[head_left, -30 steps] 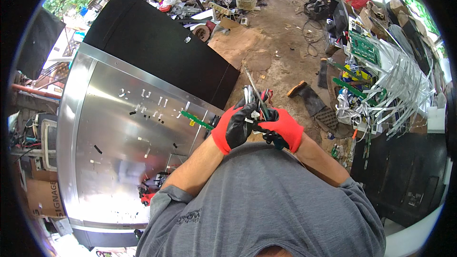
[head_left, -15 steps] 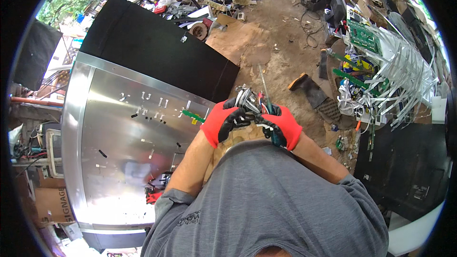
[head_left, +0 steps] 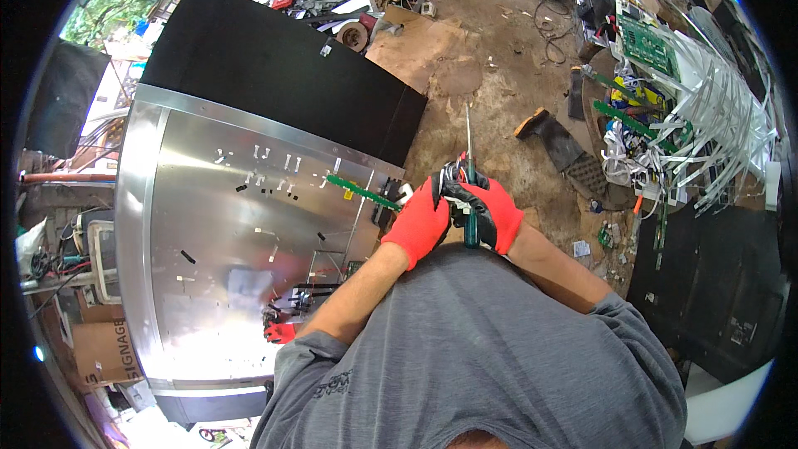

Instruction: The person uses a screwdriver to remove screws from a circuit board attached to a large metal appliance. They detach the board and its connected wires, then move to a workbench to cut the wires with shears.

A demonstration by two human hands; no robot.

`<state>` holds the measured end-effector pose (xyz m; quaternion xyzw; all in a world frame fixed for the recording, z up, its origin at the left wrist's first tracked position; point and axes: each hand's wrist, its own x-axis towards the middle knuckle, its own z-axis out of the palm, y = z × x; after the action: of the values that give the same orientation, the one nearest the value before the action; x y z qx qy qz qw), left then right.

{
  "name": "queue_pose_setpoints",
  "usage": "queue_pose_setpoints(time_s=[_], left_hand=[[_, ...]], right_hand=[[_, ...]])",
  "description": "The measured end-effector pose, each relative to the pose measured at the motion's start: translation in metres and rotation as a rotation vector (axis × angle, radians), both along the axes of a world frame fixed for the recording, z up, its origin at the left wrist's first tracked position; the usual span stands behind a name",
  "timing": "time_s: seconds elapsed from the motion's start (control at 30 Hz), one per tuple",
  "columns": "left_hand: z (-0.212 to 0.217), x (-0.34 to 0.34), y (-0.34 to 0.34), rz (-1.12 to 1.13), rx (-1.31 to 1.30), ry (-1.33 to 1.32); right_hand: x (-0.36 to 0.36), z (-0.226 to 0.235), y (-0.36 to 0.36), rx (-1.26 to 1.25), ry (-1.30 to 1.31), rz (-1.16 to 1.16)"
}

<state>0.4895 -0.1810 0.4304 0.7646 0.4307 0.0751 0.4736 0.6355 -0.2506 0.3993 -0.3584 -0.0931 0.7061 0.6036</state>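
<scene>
Seen from above, a green-handled screwdriver point(head_left: 470, 216) is gripped in the red-gloved right hand point(head_left: 492, 214), its fingers closed round the handle, shaft pointing up and away. A small dark part point(head_left: 451, 176) is pinched in the closed left hand point(head_left: 420, 222), above a silver metal panel point(head_left: 241, 241). The tip is best seated squarely before turning, with the part held steady.

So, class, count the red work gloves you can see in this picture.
3: one on the left hand, one on the right hand, and a spare glove on the metal panel. Others may be hidden.
</scene>
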Motion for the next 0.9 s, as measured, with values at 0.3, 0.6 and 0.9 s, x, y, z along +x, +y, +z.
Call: queue_pose_setpoints(time_s=[0.3, 0.6, 0.9], left_hand=[[-0.007, -0.01, -0.018, 0.05, -0.578, -0.4], [-0.047, -0.015, -0.035, 0.125, -0.718, -0.682], [-0.114, -0.055, -0.051, 0.609, -1.426, -0.785]], right_hand=[[0.003, 0.003, -0.009, -0.119, -0.345, 0.155], [-0.014, -0.029, -0.03, -0.132, -1.084, 0.304], [-0.043, -0.053, -0.055, 0.051, -1.184, 0.439]])
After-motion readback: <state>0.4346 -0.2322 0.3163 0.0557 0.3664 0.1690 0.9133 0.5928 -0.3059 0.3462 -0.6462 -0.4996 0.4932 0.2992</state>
